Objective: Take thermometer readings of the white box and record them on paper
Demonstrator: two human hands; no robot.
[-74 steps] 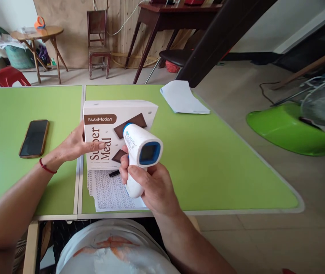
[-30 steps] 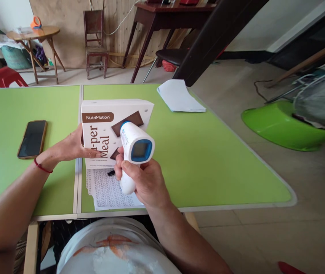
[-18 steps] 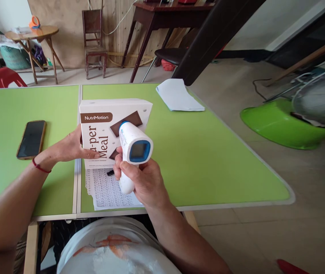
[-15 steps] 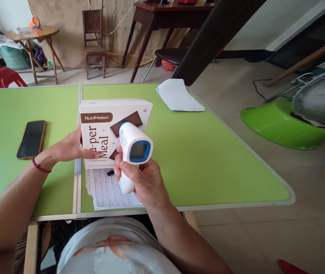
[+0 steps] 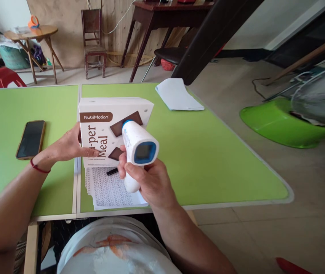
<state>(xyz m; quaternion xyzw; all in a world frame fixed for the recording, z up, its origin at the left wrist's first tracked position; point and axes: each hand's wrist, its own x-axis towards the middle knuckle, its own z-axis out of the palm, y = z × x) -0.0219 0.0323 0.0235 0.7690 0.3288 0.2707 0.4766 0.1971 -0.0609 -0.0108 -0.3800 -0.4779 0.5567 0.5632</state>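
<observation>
My left hand [image 5: 72,144] grips the left side of a white and brown box [image 5: 102,133] lettered "NutriMotion", its thumb across the front. My right hand [image 5: 155,180] is wrapped round the handle of a white infrared thermometer [image 5: 135,146] with a blue-rimmed screen. The thermometer is in front of the box's right half, its nose toward the printed face, and hides part of it. Below the box lie handwritten sheets [image 5: 108,192] with a black pen or cap [image 5: 112,172] on them. The box's back and my left fingertips behind it are hidden.
A phone [image 5: 31,139] lies on the green table [image 5: 208,160], left of the box. Folded white paper [image 5: 178,94] rests near the far edge. A dark slanted post [image 5: 216,34] rises behind it. On the floor at right stands a green tub [image 5: 276,125].
My right hand and the thermometer have shifted slightly to the right, uncovering more of the box front and the black pen or cap. My left hand keeps hold of the box.
</observation>
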